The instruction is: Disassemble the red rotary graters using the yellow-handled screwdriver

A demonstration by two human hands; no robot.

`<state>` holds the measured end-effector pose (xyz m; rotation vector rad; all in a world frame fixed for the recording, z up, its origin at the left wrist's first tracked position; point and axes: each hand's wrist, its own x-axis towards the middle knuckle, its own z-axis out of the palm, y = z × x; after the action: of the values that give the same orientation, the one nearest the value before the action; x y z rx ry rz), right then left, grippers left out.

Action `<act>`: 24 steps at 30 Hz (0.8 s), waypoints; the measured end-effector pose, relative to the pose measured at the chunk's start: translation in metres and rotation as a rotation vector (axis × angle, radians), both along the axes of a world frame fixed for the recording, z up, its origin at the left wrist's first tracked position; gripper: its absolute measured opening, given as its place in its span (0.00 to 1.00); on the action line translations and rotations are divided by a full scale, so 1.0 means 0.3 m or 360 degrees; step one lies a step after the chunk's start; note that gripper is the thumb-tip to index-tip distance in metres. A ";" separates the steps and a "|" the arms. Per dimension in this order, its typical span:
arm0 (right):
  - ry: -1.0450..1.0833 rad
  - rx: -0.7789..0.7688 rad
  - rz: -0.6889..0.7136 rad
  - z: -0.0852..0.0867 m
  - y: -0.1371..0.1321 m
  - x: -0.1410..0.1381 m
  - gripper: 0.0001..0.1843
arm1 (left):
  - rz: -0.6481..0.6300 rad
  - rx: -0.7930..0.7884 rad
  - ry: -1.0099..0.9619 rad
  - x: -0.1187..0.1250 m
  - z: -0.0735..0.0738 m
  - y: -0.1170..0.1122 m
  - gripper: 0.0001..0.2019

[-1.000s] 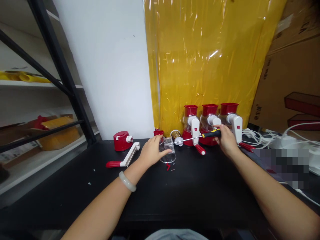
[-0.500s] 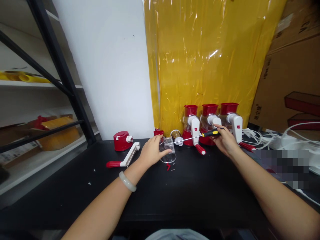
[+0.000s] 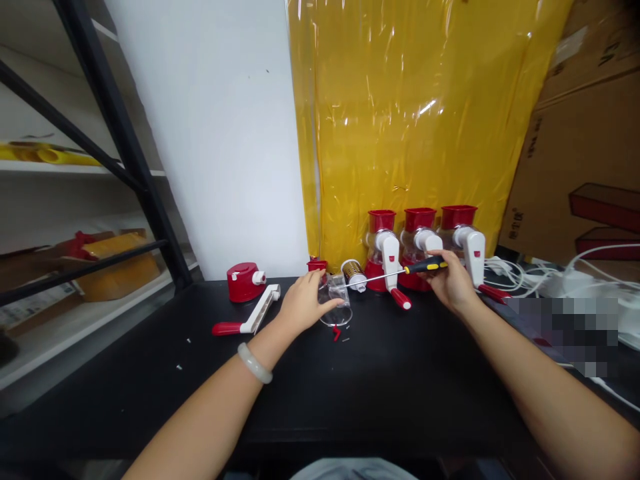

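Note:
My left hand (image 3: 306, 301) grips a clear plastic grater housing (image 3: 341, 303) that lies on the black table, fingers over its far side and thumb along the near side. In my right hand (image 3: 450, 285) is a screwdriver (image 3: 423, 265) with a black and yellow handle. Its long shaft points left, and the tip reaches the clear housing; the exact contact is too small to make out. Just behind lies a grater drum (image 3: 354, 275) in gold and white. A small red piece (image 3: 337, 333) and tiny metal bits rest in front of the housing.
A red base (image 3: 243, 282) and a white crank with a red handle (image 3: 250, 321) lie to the left. Three assembled red and white rotary graters (image 3: 383, 250) stand at the back right. White cables (image 3: 530, 280) tangle at the right. A black rack (image 3: 135, 160) rises at the left.
My right hand has shifted slightly along the screwdriver handle, and its fingers have changed position on it. The left hand and the clear housing look still.

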<state>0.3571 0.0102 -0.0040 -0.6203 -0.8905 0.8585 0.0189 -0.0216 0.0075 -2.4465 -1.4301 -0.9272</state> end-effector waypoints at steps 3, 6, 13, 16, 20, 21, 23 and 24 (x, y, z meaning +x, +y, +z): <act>-0.0129 -0.0064 -0.0128 -0.014 0.018 0.013 0.20 | 0.0000 -0.0001 -0.0007 0.000 -0.002 0.003 0.37; -0.0182 -0.0150 -0.0191 -0.020 0.025 0.018 0.18 | -0.0006 0.0006 -0.0016 -0.002 -0.006 0.006 0.37; 0.0004 -0.0137 -0.0097 -0.003 0.012 -0.002 0.19 | -0.0003 -0.0005 -0.0001 -0.002 -0.002 0.004 0.38; 0.0058 -0.0110 -0.0074 0.001 0.010 -0.006 0.20 | 0.0006 -0.0017 0.0000 -0.001 -0.001 0.003 0.39; 0.0087 -0.0088 -0.0039 0.001 0.012 -0.007 0.20 | 0.0008 -0.0017 -0.0001 0.000 -0.001 0.002 0.39; 0.0091 -0.0084 -0.0030 -0.002 0.014 -0.006 0.20 | 0.0010 -0.0019 -0.0001 0.000 -0.001 0.001 0.38; 0.0088 -0.0084 -0.0014 -0.010 0.021 -0.002 0.19 | 0.0016 -0.0026 0.0001 0.001 0.001 -0.001 0.38; 0.0083 -0.0084 -0.0011 -0.015 0.026 0.001 0.18 | 0.0018 -0.0028 0.0001 0.002 0.002 -0.002 0.38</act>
<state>0.3573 0.0179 -0.0084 -0.6434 -0.8205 0.8906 0.0194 -0.0222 0.0081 -2.4484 -1.4569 -0.9149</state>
